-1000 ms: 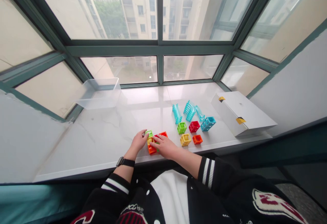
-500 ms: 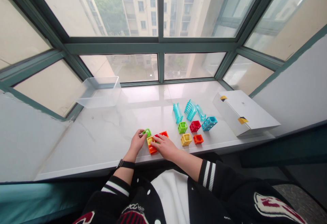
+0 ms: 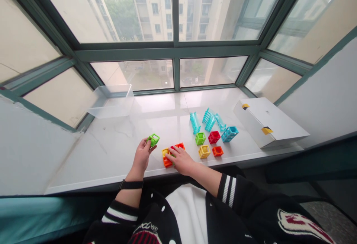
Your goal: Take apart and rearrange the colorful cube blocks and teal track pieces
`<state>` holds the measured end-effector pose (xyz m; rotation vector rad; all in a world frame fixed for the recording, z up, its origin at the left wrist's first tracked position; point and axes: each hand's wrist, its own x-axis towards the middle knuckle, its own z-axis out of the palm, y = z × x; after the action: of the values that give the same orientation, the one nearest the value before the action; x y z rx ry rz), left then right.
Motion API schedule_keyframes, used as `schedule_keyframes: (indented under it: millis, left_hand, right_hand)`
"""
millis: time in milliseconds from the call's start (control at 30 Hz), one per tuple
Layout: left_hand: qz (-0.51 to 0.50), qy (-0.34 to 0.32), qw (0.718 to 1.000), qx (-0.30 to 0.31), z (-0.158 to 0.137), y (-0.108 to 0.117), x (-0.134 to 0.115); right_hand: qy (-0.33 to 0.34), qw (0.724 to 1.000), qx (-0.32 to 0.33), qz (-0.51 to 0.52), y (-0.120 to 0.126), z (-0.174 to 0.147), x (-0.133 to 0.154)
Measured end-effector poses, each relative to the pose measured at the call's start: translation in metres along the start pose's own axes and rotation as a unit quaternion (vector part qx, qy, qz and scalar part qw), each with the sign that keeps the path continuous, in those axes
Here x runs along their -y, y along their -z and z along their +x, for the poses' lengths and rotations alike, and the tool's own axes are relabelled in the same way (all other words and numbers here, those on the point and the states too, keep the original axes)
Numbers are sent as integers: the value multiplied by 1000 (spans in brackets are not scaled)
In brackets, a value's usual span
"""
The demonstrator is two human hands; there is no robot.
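A green hollow cube block (image 3: 153, 139) is pinched in the fingers of my left hand (image 3: 142, 155), raised a little above the sill. To its right, a joined group of yellow, orange and red blocks (image 3: 167, 162) lies near the front edge. My right hand (image 3: 182, 160) is closed over this group, its fingers across the top, hiding part of it; a bit of green shows under them. Right of that hand stand a green block (image 3: 200, 138), a red block (image 3: 214, 137), a yellow block (image 3: 204, 151), an orange block (image 3: 217, 151) and a taller blue block (image 3: 230, 134).
Clear turquoise track pieces (image 3: 195, 122) lie behind the loose blocks. A transparent plastic bin (image 3: 111, 108) stands at the back left. On the right is a white box (image 3: 275, 119) with yellow-and-black tabs. Window frames (image 3: 156, 54) enclose the marble-look sill (image 3: 125, 136).
My left hand has pulled the green block away from the joined group, up and to the left. My right hand has stayed on the group.
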<state>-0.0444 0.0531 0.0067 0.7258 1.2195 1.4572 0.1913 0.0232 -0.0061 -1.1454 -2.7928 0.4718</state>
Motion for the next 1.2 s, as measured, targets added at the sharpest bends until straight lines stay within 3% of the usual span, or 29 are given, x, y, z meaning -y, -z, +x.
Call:
schedule_keyframes:
  millis: [100,200,300,400,500,667,833,1067,1200]
  left_hand:
    - [-17,-2,999,46,-11,-14,-14]
    - [3,-10,996,84,-21,-26,-23]
    - [64,-18,993,102,-29,-34,-29]
    - [108,-12,986,128,-35,-45,-33]
    - [92,8,978,188,-43,-59,-36]
    - [33,31,960,276,-51,-88,-34]
    - [61,16,954,293,-46,-114,-29]
    - [112,1,939,324,-37,-159,-17]
    - [159,-45,927,338,-26,-174,4]
  right_hand:
    - [-8,999,-27,22,9,-3,5]
    - [-44,990,-108,83,31,-7,9]
    - [-71,952,-218,203,60,-12,8]
    - [-71,898,-271,341,85,-19,2]
    - [-54,864,-258,429,99,-28,-7]
    - [-33,863,-232,448,107,-48,-24]
    - [-51,846,-227,479,106,-71,-42]
    - [-52,764,-214,606,99,-96,-68]
    - [-91,741,-266,609,106,-107,-85]
